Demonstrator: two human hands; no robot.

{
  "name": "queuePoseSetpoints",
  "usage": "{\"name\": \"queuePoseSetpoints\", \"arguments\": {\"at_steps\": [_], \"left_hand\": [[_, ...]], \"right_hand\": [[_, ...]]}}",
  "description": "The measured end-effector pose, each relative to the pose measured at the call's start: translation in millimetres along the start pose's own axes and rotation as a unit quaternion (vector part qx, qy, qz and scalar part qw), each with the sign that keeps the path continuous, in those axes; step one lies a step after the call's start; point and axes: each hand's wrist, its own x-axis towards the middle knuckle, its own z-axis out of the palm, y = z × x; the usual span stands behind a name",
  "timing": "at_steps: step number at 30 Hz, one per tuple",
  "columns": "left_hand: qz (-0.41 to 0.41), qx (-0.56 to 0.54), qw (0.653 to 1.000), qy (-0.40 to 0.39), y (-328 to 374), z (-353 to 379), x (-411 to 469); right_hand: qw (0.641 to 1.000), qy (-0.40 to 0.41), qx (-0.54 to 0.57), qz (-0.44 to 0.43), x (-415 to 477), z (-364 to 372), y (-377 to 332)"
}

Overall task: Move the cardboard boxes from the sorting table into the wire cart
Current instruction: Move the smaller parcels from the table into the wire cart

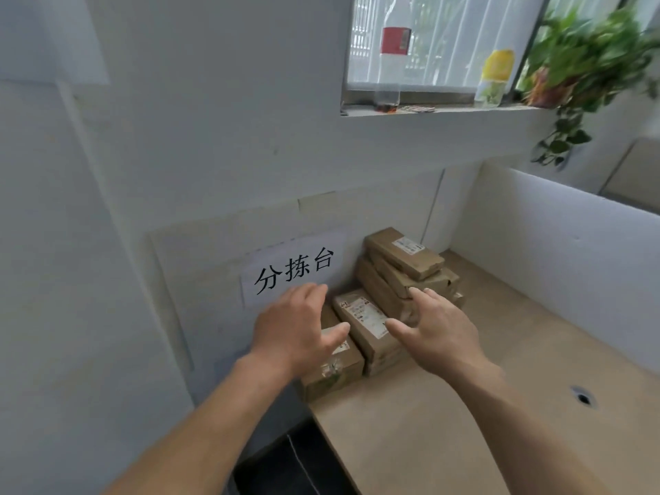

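There is one view, from a wide-angle camera on the person's head. It faces forward and down onto the table (464, 441), turned a little left toward the wall (143, 155), which fills the left half of the frame and lies near the lens. The camera is close to the work: both forearms come in from the bottom edge. The left hand (293, 330) and right hand (443, 337) sit mid-frame, and the boxes (403, 257) are just beyond them in the table's far left corner. The sill (446, 110) lies at top right, far and blurred. A strip of dark floor (296, 466) shows at the bottom, left of the table's edge.
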Motion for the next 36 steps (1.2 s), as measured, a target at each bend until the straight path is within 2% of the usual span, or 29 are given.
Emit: {"name": "queuePoseSetpoints", "arguments": {"at_steps": [6, 12, 17, 26, 30, 36], "left_hand": [[0.045, -0.017, 0.999, -0.016, 10, 19, 37], [0.045, -0.04, 0.996, -0.06, 21, 50, 83], [0.017, -0.062, 0.992, -0.111, 33, 79, 127], [-0.049, -0.103, 0.982, -0.152, 62, 147, 207], [-0.076, -0.083, 0.978, -0.176, 71, 176, 230], [-0.123, -0.111, 0.967, -0.194, 71, 206, 245]], "right_hand": [[0.999, 0.007, -0.015, 0.052, 12, 2, 19], [0.996, 0.002, -0.018, 0.091, 49, 14, 49], [0.992, -0.022, -0.004, 0.123, 97, 28, 78], [0.986, -0.05, 0.009, 0.159, 205, 52, 129], [0.982, -0.034, 0.043, 0.182, 245, 66, 148], [0.975, -0.033, 0.12, 0.186, 285, 91, 166]]}}
